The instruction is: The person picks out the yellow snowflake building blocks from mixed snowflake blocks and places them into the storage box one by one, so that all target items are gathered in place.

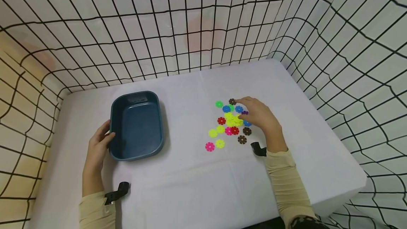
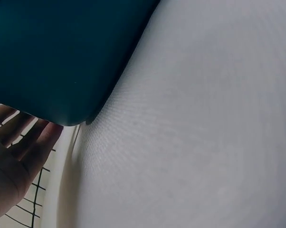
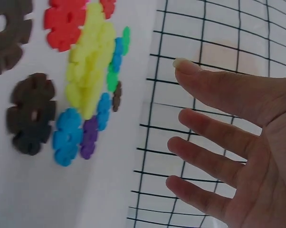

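A dark blue plastic basin stands on the left of the white-covered table. My left hand holds its left side, thumb at the rim and fingers along the outer wall. In the left wrist view the fingertips lie against the basin's lower side. Over the right edge of a spread of notched plastic discs hovers my right hand, with fingers apart and nothing held. Yellow discs are heaped in the middle. Around them lie red, pink, brown, blue, green and purple discs.
A black wire grid fences the table's back and both sides. White cloth covers the tabletop between the basin and the discs. Black wrist cameras jut out beside the left wrist and the right wrist.
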### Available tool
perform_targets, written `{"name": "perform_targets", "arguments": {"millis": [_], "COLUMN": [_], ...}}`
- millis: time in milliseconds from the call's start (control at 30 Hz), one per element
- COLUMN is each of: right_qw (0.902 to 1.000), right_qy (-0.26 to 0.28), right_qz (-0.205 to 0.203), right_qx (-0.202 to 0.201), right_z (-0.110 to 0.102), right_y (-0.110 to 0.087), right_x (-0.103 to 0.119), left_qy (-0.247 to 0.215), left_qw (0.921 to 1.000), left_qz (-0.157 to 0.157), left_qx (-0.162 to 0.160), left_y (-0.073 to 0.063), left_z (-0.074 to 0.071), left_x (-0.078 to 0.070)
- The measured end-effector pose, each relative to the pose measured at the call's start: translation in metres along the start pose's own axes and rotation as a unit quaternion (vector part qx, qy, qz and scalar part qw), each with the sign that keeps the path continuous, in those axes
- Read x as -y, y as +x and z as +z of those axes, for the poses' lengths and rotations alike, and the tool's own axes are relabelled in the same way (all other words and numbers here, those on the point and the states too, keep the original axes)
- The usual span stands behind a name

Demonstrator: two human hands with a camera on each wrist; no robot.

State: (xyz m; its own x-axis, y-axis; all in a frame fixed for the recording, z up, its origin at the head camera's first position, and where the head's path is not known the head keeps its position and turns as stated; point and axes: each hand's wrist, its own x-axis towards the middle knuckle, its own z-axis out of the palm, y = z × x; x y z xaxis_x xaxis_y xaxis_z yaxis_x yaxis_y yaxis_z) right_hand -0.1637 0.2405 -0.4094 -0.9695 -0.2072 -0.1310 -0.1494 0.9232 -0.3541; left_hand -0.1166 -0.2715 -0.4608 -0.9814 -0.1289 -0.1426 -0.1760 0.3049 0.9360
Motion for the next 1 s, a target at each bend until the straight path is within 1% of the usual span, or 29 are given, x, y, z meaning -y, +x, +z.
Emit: {"name": "perform_targets", "arguments": {"millis": [100, 233, 433, 500, 733, 1000], "right_qw": [0.9998, 0.9993, 0.9976, 0.9970, 0.9967, 0.9963], "right_qy": [-0.001, 0.004, 0.036, 0.039, 0.023, 0.009], "right_qz": [-0.002, -0.001, 0.023, 0.027, 0.026, 0.033], "right_qx": [0.021, 0.038, 0.055, 0.062, 0.073, 0.078], "right_z": [0.009, 0.018, 0.027, 0.029, 0.033, 0.029], "right_y": [0.006, 0.010, 0.013, 0.013, 0.017, 0.017], "right_x": [-0.007, -0.014, -0.015, -0.016, -0.016, -0.015], "left_qy": [0.000, 0.006, 0.029, 0.029, 0.021, 0.010], "left_qw": [1.0000, 1.0000, 0.9995, 0.9995, 0.9996, 0.9998], "left_qz": [0.000, 0.000, 0.000, 0.001, -0.001, -0.003], "left_qx": [0.002, 0.005, 0.009, 0.011, 0.019, 0.017], "left_y": [-0.001, -0.001, -0.002, -0.001, -0.001, 0.000], "left_z": [-0.001, -0.002, -0.003, -0.004, -0.005, -0.004], "left_x": [0.000, 0.000, -0.001, -0.002, 0.000, 0.000]}}
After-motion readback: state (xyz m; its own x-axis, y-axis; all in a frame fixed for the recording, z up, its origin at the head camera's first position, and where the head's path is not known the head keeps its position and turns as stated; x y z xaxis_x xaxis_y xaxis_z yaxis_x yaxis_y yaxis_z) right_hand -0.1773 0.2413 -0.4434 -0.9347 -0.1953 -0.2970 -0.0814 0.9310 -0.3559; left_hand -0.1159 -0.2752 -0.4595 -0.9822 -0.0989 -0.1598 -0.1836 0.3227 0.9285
